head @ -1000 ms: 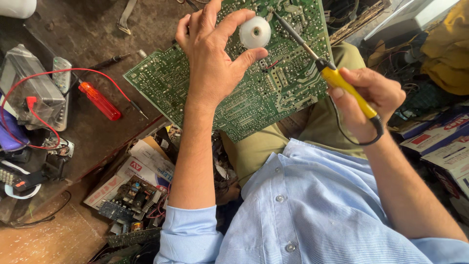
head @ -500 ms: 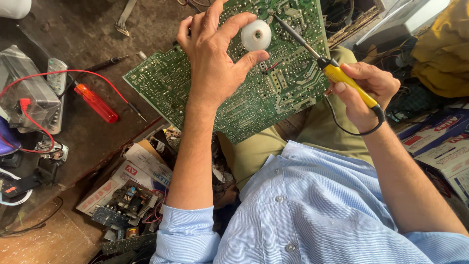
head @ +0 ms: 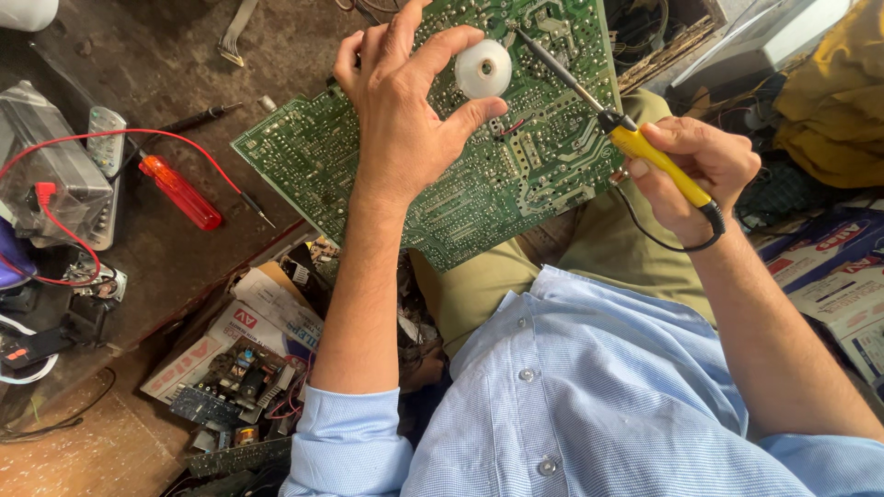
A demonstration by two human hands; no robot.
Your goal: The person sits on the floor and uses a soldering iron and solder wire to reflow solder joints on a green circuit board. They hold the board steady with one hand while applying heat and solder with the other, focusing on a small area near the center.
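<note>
**Head view: soldering on the green board, tip not clearly down yet**

We are working from the hands outward. Our left hand (head: 405, 120) is pinching a small white spool (head: 482, 68) between thumb and forefinger, with the other fingers spread over the board (head: 442, 175) and seemingly steadying it. Our right hand (head: 695, 170) is closing around the yellow handle of the iron (head: 608, 120), gripping it like a pen, its dark shaft slanting up and left so the tip is reaching the board just right of the spool. Whether the tip is actually touching a joint, we cannot tell; no smoke or fresh bead is showing.

We are judging the work as mid-course: board turned solder-side up and resting on our lap and the bench edge, tool and spool both in place, the joint itself apparently still being approached or worked. We are seeing nothing that shows a finished joint.

Both forearms are bending inward from the blue shirt (head: 589, 405), left arm stretching straight ahead, right wrist cocking back, the iron's black cord looping beneath it.

Further out, a red screwdriver (head: 180, 191) is lying on the dark bench (head: 138, 55), near a red wire (head: 120, 138), with a smaller circuit board (head: 241, 373) lying on papers below.
</note>
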